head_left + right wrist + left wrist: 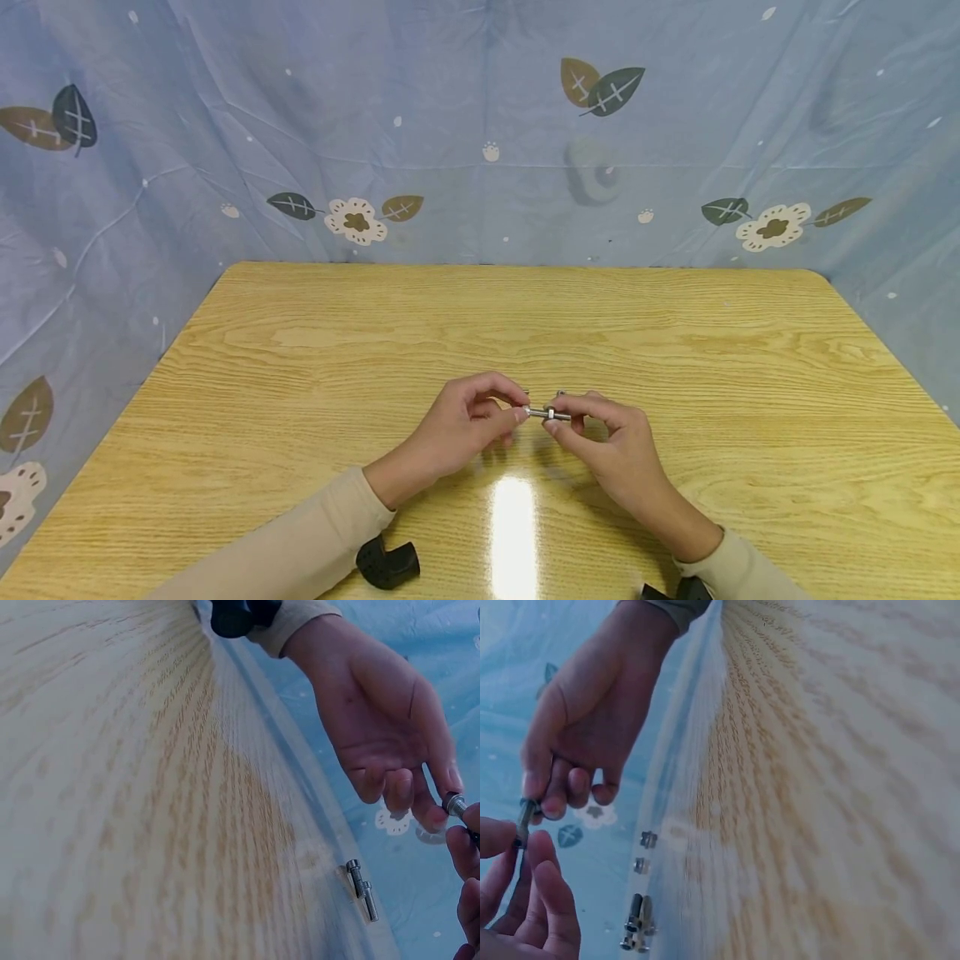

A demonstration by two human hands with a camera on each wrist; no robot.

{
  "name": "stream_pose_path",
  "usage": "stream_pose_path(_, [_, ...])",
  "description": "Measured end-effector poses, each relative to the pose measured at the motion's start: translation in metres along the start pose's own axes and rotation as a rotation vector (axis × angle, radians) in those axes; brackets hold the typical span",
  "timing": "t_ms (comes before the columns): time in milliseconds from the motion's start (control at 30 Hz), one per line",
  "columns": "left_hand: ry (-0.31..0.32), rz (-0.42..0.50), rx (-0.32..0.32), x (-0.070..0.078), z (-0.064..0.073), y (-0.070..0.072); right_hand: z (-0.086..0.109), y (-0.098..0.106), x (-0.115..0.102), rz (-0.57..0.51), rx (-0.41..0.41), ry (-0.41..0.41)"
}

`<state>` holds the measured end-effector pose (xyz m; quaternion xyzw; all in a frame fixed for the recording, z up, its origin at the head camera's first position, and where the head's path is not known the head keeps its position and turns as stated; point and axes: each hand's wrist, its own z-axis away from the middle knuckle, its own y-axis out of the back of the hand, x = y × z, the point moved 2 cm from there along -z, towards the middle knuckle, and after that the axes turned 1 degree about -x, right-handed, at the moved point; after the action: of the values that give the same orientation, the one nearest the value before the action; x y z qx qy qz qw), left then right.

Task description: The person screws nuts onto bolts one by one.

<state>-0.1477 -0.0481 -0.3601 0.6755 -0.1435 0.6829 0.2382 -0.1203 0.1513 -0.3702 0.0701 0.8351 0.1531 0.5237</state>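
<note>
Nearest us, at the bottom of the head view, we saw two pale sleeves (300,537) and the black wrist mounts (386,568). Beyond them, just right of centre and below the middle of the frame, the bolt (537,412) lay nearly level, held above the wooden table (300,333). We saw the left hand (468,421) pinch its head end between thumb and finger, while the right hand (618,446) pinched the nut (551,414) around its shank. We judged the step in hand to be working the nut along the bolt; the next move seemed to call for a steady left pinch and small turns by the right fingertips. We found the bolt slim and silver-grey, its tip projecting rightward past the brighter nut; we could not tell whether the threads had engaged. Slightly farther off lay loose hardware: in the left wrist view, spare nuts (641,865) above spare bolts (635,919), at the lower left of the frame. Farthest, across the upper frame, we saw a blue curtain (465,83) printed with leaves and flowers.
</note>
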Motion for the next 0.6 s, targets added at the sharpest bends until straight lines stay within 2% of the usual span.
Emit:
stream_pose_path(200, [-0.062,-0.027,0.029,0.0006,0.0014,0.0014,0.0002,-0.0001,-0.0005,-0.003,-0.007,-0.007])
stream_pose_path(300, [-0.084,-0.031,0.022,0.0005,0.0015,0.0015,0.0003,0.0001,-0.0003,-0.003,-0.005,-0.004])
stream_pose_path(467, [-0.056,-0.027,-0.012,0.0001,0.0015,0.0005,0.0005,0.0003,0.0,-0.007,-0.006,-0.003])
stream_pose_path(600, [-0.016,-0.029,-0.012,0.0002,0.0004,-0.0005,0.0006,0.0002,0.0001,-0.004,-0.012,-0.016])
